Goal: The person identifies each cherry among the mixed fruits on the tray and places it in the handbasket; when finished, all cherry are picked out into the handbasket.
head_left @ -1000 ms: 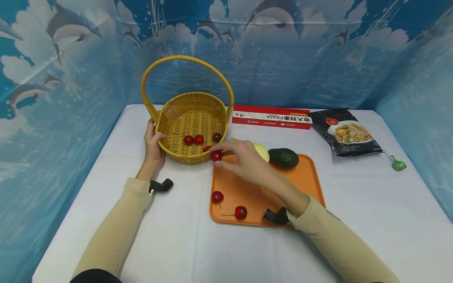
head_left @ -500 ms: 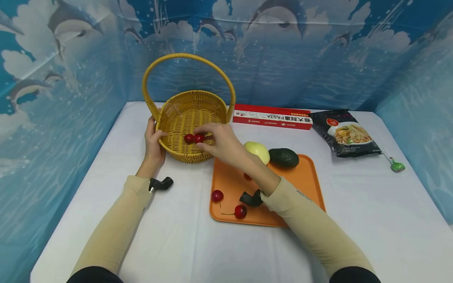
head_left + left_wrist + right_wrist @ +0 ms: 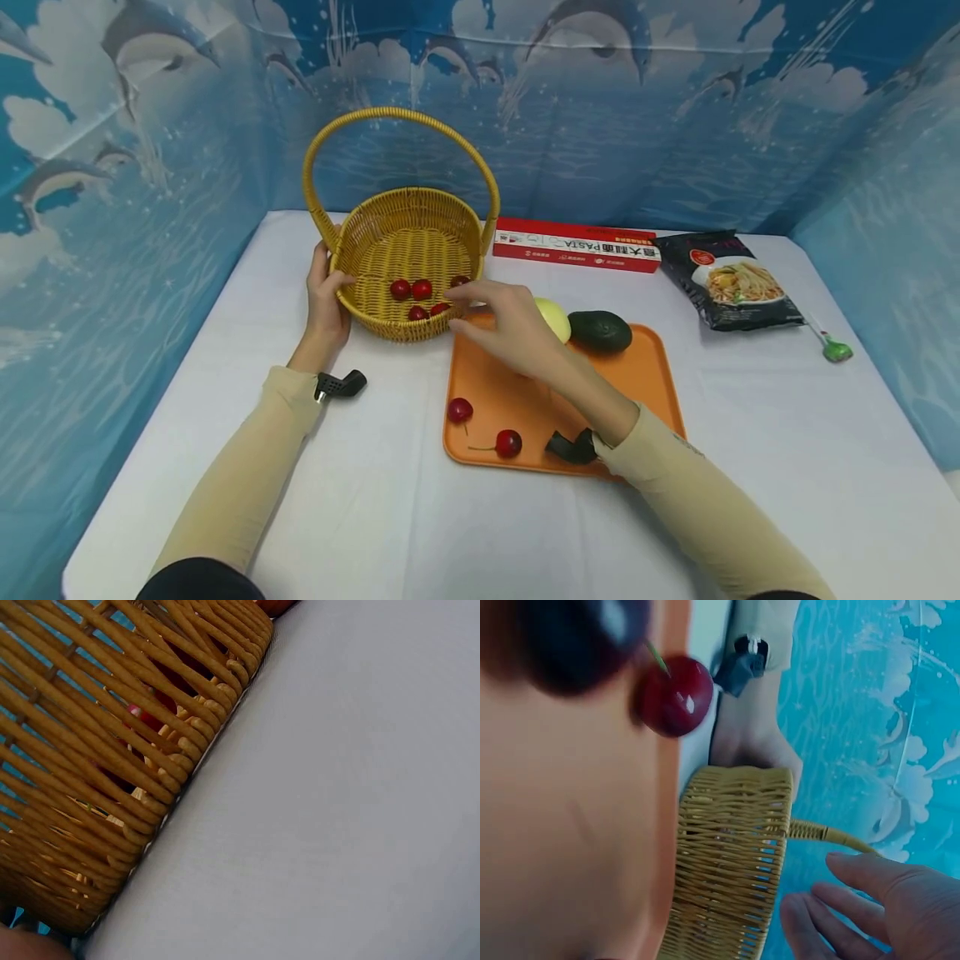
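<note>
Beside the basket (image 3: pixel 393 330), a pasta box (image 3: pixel 576 247).

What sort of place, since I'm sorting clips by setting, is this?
Probably a staged filming setup rather than a working kitchen: a dolphin-print backdrop stands behind and on both sides of the white table, and a black device is worn at each wrist.
</note>
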A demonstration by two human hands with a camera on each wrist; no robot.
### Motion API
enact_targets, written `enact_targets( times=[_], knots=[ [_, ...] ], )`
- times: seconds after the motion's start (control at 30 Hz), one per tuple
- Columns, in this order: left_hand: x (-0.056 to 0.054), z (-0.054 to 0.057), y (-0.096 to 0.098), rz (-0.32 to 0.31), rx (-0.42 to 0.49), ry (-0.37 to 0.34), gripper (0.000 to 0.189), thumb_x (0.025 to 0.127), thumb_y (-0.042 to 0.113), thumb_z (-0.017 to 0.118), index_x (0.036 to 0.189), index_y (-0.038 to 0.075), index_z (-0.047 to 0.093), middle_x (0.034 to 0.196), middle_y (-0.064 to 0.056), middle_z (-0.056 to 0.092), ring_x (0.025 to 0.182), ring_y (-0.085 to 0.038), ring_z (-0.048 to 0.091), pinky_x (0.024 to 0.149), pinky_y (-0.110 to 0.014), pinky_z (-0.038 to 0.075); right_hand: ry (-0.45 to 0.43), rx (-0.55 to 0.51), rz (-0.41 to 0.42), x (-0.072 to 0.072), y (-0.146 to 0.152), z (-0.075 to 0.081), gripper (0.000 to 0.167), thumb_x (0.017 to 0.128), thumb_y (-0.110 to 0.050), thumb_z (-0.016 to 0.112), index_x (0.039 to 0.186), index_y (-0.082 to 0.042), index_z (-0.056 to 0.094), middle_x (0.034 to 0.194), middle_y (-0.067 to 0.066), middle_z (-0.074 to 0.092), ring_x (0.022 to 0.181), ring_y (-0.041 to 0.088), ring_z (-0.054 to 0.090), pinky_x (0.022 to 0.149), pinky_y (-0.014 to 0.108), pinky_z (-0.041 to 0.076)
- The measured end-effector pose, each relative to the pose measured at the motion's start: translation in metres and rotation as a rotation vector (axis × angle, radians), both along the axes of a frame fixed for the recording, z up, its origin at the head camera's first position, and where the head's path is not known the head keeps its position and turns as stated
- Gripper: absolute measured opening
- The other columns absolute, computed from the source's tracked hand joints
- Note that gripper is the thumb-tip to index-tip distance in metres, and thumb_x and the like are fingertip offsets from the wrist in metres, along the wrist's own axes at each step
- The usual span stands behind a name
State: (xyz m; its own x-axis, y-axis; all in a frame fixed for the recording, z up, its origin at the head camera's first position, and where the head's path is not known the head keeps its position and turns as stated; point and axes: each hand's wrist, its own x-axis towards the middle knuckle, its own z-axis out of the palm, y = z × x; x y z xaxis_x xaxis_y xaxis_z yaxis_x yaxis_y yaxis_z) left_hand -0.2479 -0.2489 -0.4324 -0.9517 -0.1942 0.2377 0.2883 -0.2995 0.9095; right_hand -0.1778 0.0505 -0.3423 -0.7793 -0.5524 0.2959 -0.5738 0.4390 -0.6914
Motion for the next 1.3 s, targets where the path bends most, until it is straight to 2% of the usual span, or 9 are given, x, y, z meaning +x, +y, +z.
enact_targets(
  times=[0.27,0.4,0.57,0.77,0.93,1.03,1.17,1.3],
  knots=[
    [-0.001,0.000,-0.001,0.000,0.002,-0.001,0.080,0.081,-0.005,0.041,0.158,0.017,0.044,0.164,-0.011,0.041,0.152,-0.032,0.038,0.125,-0.044,0.030,-0.068,0.052,0.050,0.031,0.029,-0.007,0.036,0.096,-0.017,0.077,0.131,-0.010,0.072,0.125,0.009,0.076,0.115,0.021,0.073,0.095,0.037,0.060],
    [-0.001,-0.001,0.000,0.001,0.002,-0.007,0.079,0.081,-0.005,0.042,0.157,0.017,0.045,0.163,-0.010,0.042,0.151,-0.032,0.039,0.124,-0.044,0.031,-0.107,0.054,0.054,0.042,0.038,-0.012,0.037,0.095,-0.019,0.079,0.130,-0.011,0.073,0.122,0.008,0.077,0.113,0.023,0.074,0.093,0.041,0.061],
    [-0.003,-0.002,0.001,-0.012,0.014,-0.008,0.079,0.081,-0.006,0.041,0.157,0.017,0.045,0.164,-0.010,0.041,0.151,-0.031,0.038,0.124,-0.043,0.031,-0.190,0.090,0.082,0.051,0.050,-0.021,0.041,0.094,-0.023,0.081,0.133,-0.014,0.073,0.125,0.003,0.076,0.114,0.021,0.073,0.098,0.042,0.059],
    [-0.002,0.000,0.000,0.000,0.029,-0.004,0.078,0.080,-0.007,0.040,0.155,0.016,0.047,0.162,-0.013,0.042,0.149,-0.033,0.040,0.120,-0.043,0.033,-0.304,0.079,0.193,0.048,0.058,-0.030,0.045,0.094,-0.031,0.080,0.133,-0.013,0.072,0.129,0.001,0.075,0.115,0.021,0.072,0.101,0.040,0.057],
    [-0.001,0.006,0.000,-0.004,0.026,-0.011,0.079,0.080,-0.007,0.040,0.155,0.015,0.047,0.163,-0.015,0.041,0.149,-0.033,0.039,0.119,-0.042,0.034,-0.374,0.127,0.273,0.043,0.067,-0.029,0.056,0.088,-0.038,0.086,0.136,-0.016,0.070,0.132,-0.002,0.073,0.118,0.019,0.071,0.104,0.042,0.055],
    [-0.001,0.008,0.000,-0.004,0.029,-0.011,0.079,0.080,-0.007,0.039,0.156,0.015,0.046,0.163,-0.015,0.041,0.150,-0.033,0.039,0.120,-0.043,0.033,-0.393,0.201,0.306,0.040,0.073,-0.027,0.060,0.083,-0.043,0.088,0.137,-0.020,0.071,0.132,-0.007,0.072,0.121,0.014,0.068,0.106,0.042,0.053],
    [0.000,0.006,0.000,-0.006,0.031,-0.022,0.079,0.081,-0.007,0.039,0.157,0.016,0.046,0.164,-0.013,0.041,0.151,-0.032,0.038,0.120,-0.041,0.034,-0.414,0.281,0.329,0.039,0.078,-0.029,0.059,0.081,-0.044,0.090,0.134,-0.025,0.072,0.128,-0.012,0.072,0.118,0.009,0.066,0.105,0.038,0.053],
    [0.001,0.004,0.002,-0.003,0.030,-0.030,0.078,0.082,-0.006,0.040,0.157,0.017,0.045,0.163,-0.013,0.041,0.150,-0.031,0.038,0.120,-0.041,0.034,-0.419,0.274,0.361,0.039,0.080,-0.035,0.055,0.081,-0.038,0.091,0.130,-0.022,0.073,0.125,-0.010,0.072,0.112,0.011,0.067,0.101,0.034,0.055]
  ],
)
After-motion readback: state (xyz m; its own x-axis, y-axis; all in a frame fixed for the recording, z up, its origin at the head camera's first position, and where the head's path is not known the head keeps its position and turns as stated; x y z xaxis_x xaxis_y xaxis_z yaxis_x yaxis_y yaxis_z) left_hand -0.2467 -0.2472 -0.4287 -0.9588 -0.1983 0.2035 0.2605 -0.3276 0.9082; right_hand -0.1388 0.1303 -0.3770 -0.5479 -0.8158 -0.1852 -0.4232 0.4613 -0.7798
